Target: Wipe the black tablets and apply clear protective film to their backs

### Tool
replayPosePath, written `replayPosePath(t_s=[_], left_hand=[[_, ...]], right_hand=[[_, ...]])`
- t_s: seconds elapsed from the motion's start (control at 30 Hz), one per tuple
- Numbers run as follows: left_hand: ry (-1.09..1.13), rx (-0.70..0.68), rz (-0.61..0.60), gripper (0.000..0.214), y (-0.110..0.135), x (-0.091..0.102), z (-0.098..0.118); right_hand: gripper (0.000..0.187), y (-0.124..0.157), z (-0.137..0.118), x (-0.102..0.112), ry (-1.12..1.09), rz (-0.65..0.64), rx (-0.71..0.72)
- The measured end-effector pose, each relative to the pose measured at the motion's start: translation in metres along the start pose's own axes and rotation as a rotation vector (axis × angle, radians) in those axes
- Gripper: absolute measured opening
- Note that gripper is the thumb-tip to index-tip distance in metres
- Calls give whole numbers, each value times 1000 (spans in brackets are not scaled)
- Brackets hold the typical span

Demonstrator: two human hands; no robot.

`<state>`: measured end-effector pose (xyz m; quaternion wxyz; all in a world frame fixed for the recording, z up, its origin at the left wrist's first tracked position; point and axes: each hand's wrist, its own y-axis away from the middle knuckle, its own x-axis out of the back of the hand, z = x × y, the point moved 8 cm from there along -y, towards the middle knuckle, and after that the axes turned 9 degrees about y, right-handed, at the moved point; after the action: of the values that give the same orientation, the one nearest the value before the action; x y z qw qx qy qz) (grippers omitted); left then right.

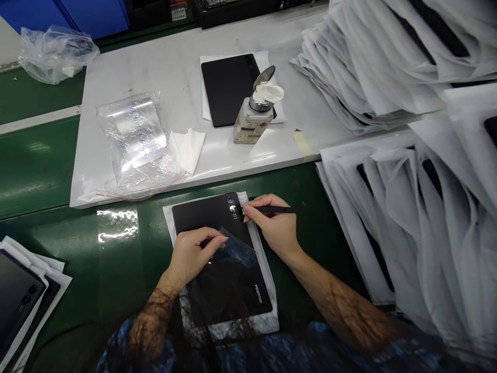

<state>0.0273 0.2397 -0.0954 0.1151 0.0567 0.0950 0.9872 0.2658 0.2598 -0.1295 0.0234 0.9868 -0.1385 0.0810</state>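
Observation:
A black tablet lies back-side up on a white sheet on the green mat, close in front of me. My left hand pinches a clear protective film that is partly peeled from the tablet's back. My right hand grips a thin black tool like a pen, its tip at the camera lenses near the tablet's top corner.
On the white board behind stand a solvent dispenser bottle, a second black tablet, a folded white cloth and clear plastic bags. Stacks of white-sleeved tablets fill the right side; more tablets lie bottom left.

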Motion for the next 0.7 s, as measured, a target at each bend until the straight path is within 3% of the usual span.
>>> replayPosePath(t_s=[0.13, 0.27, 0.37, 0.5, 0.63, 0.7], left_hand=[[-2, 2, -7, 23, 0, 0, -1], [2, 0, -20, 21, -1, 0, -4], [-17, 18, -27, 19, -1, 0, -7], [-39, 12, -24, 22, 0, -1, -8], [-36, -14, -1, 25, 3, -1, -14], [-41, -20, 10, 24, 4, -1, -19]], right_hand=[[34, 1, 2, 4, 21, 36, 68], [24, 0, 2, 25, 58, 99, 159], [11, 2, -6, 29, 290, -17, 353], [41, 14, -8, 10, 660, -265, 643], [60, 22, -11, -3, 826, -271, 807], [64, 23, -12, -9, 894, -237, 824]])
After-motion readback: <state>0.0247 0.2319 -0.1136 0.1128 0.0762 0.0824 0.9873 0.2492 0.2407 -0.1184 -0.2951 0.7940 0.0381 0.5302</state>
